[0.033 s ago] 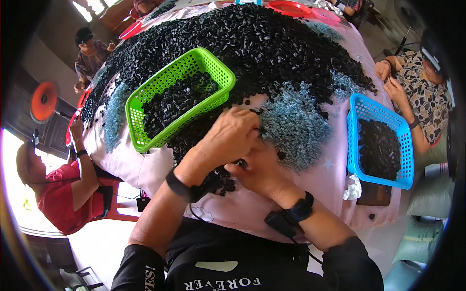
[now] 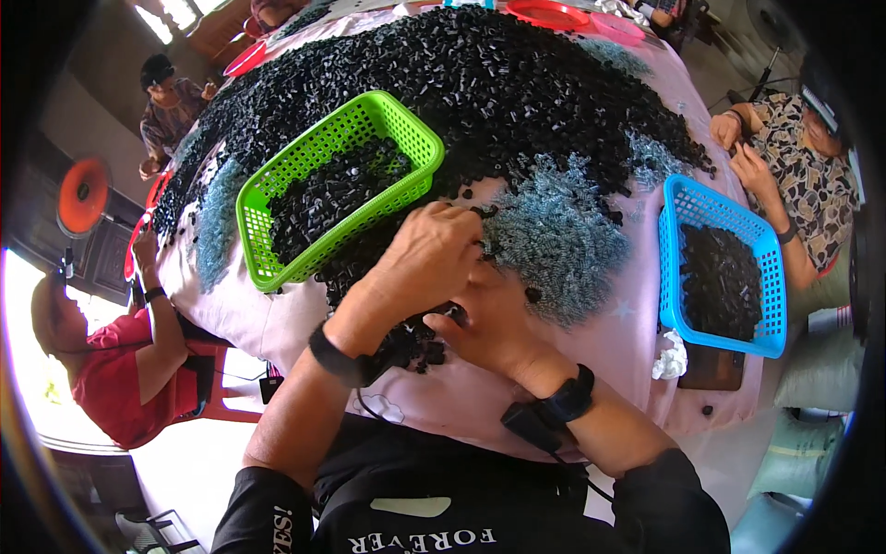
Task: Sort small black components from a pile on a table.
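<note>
Working left hand (image 2: 429,247) against right hand (image 2: 503,323), nearside of the green basket (image 2: 420,140) | grip's hidden, can't tell what's held | imo go light and steady

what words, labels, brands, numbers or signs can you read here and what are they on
Black shirt: a row of large white letters across the front; wording not copied out here.
Left sleeve: short white lettering along it; also not copied out.
Sacks at the right: any marks are too small to read.
Green basket and blue basket: no lettering I can make out.
</note>
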`<move>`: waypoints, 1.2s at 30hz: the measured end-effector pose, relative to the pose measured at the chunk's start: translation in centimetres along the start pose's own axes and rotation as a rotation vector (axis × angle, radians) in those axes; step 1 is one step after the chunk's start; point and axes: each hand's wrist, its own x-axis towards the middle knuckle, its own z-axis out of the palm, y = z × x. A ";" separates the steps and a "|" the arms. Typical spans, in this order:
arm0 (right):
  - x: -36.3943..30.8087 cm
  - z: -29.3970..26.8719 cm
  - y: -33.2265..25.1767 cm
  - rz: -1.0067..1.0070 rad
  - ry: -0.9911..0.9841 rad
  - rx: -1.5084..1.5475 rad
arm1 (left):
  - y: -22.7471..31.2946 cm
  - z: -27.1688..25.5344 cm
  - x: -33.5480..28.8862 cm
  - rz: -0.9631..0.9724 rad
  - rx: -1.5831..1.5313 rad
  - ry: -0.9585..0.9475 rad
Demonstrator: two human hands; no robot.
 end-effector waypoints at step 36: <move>-0.7 -0.3 -0.5 0.225 -0.445 0.536 | 1.5 2.0 2.2 0.024 -0.387 -0.553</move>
